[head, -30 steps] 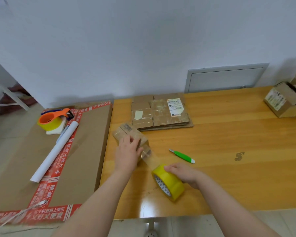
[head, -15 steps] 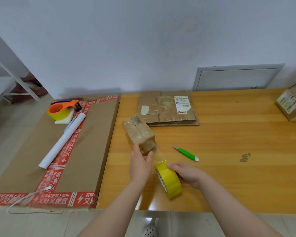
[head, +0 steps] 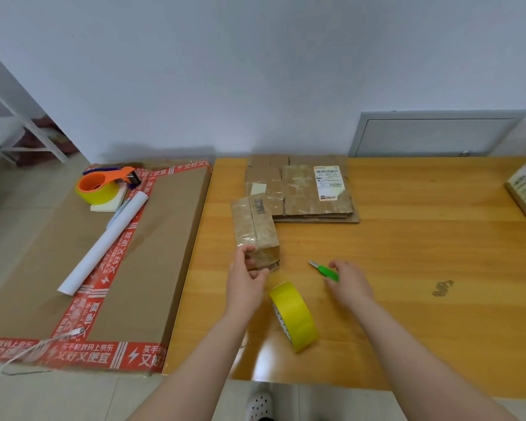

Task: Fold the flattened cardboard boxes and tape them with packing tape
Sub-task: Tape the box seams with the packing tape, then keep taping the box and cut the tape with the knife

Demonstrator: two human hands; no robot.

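Right hand (head: 346, 281) had let go of the roll (head: 293, 316) and crossed to the cutter (head: 327, 271), fingers loose and spread just over its handle, gripping nothing. The box (head: 255, 232) sat on the counter (head: 407, 268), its far end just beside the stack (head: 301, 189) of flat boxes. The left hand (head: 246, 275) pinched its near end, thumb on one side and fingers on top. The roll stood on edge, alone, just behind that hand. Whether a strip still ran from roll to box was too faint to tell.

If it did, the free roll could tip or wheel toward the near counter edge and drag the strip crooked or off the cardboard. A cut would also bring the blade close to the left fingers, and a slack strip might make it slip. A loosened pinch could let the light box skid. Well to the left, a carton (head: 134, 268) carried a dispenser (head: 104, 185).
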